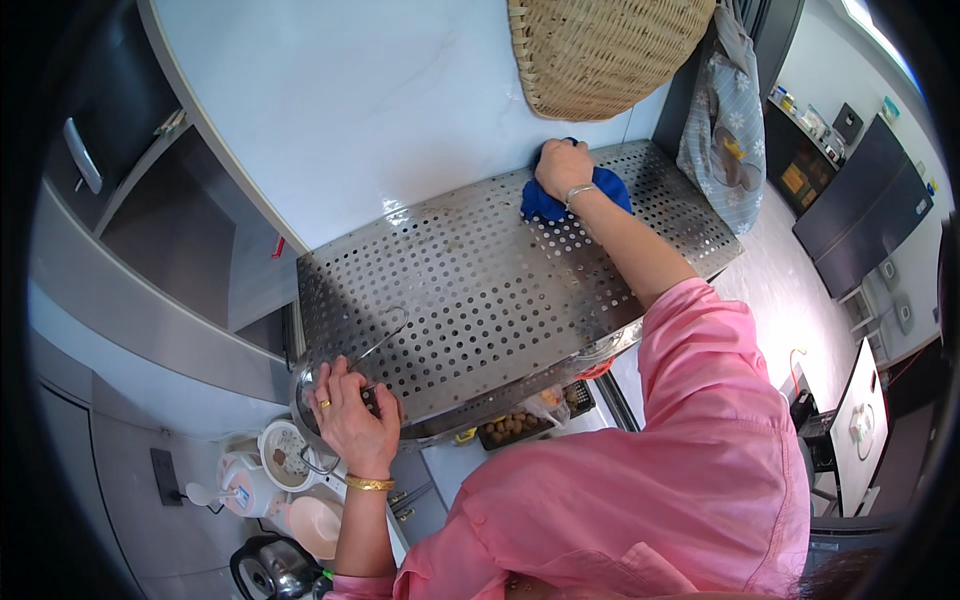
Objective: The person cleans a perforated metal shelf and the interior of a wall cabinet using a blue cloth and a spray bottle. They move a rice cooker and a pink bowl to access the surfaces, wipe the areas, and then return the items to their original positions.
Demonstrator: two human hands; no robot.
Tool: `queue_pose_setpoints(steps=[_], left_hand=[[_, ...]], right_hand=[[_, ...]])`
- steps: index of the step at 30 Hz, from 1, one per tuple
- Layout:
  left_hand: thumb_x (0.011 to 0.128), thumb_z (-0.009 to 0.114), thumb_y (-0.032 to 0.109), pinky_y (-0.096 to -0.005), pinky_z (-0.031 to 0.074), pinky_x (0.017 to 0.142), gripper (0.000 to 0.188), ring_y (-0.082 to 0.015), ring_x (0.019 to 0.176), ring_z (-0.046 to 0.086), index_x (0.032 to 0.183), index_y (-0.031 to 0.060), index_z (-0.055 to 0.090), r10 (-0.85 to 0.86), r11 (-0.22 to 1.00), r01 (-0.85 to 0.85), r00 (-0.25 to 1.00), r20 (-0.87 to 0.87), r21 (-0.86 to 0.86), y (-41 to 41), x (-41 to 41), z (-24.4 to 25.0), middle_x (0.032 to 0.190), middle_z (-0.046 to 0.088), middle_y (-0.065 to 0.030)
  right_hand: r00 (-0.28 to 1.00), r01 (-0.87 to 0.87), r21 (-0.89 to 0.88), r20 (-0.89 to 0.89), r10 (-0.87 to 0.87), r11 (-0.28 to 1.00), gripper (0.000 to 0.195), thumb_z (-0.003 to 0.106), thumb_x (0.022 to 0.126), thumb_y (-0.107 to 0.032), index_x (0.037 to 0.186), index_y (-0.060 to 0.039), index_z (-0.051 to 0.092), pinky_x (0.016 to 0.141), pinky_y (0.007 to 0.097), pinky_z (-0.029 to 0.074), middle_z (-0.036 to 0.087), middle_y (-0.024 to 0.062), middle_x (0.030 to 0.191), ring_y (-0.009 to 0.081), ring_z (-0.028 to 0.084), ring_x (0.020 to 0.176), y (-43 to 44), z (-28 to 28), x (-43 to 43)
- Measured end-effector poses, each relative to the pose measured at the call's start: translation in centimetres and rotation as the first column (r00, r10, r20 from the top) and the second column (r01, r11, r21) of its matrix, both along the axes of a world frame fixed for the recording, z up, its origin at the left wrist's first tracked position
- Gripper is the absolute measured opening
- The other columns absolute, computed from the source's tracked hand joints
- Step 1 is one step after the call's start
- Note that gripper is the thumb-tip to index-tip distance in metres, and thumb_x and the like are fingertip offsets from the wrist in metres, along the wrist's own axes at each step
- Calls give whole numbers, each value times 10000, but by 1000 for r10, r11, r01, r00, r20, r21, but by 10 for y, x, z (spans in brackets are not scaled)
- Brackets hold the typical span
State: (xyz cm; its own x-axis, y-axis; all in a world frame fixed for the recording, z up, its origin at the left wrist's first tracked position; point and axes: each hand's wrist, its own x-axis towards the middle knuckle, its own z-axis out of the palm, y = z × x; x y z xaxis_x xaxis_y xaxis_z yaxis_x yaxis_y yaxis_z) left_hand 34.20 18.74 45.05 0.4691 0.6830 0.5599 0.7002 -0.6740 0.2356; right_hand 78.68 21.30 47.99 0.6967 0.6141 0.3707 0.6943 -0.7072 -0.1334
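A perforated stainless steel shelf point(465, 277) spans the area before me against a white wall. At its back right, my right hand point(564, 169) presses a bunched blue cloth point(615, 189) onto the metal. My left hand point(356, 416) lies over the shelf's front left corner with fingers bent. Beside those fingers is the edge of a round shiny metal piece point(304, 405), mostly covered by the hand. A thin metal hook point(401, 319) extends over the shelf just above the left hand. Whether that hand grips anything is hidden.
A woven bamboo basket point(611, 56) hangs on the wall above the cloth. A patterned apron point(724, 142) hangs at the shelf's right end. Below are a tray of round brown produce point(510, 427), a white strainer basket point(285, 454) and a metal kettle point(277, 570). An open cabinet point(180, 225) borders the left.
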Motion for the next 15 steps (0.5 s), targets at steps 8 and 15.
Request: queue_pose_setpoints(steps=[8,15], left_hand=[[792,654,182,-559,325,1060,190,-371,1255,489,920,84,554,-30,1000,30,999,22,-3,2,-8,-3,1267,600,-130],[779,664,144,-497,361,1041,201,-393,1208,513,930,67,556,-42,998,41,999,17,42,0,-7,0,1208,620,-162]], right_hand=[[797,-603,93,35,603,792,277,573,799,-98,1048,22,584,850,465,513,622,201,1085,394,579,1020,31,-8,-111],[920,-322,192,296,258,927,312,562,817,-80,1102,47,562,854,472,488,593,192,1092,367,561,1020,9,9,-62]])
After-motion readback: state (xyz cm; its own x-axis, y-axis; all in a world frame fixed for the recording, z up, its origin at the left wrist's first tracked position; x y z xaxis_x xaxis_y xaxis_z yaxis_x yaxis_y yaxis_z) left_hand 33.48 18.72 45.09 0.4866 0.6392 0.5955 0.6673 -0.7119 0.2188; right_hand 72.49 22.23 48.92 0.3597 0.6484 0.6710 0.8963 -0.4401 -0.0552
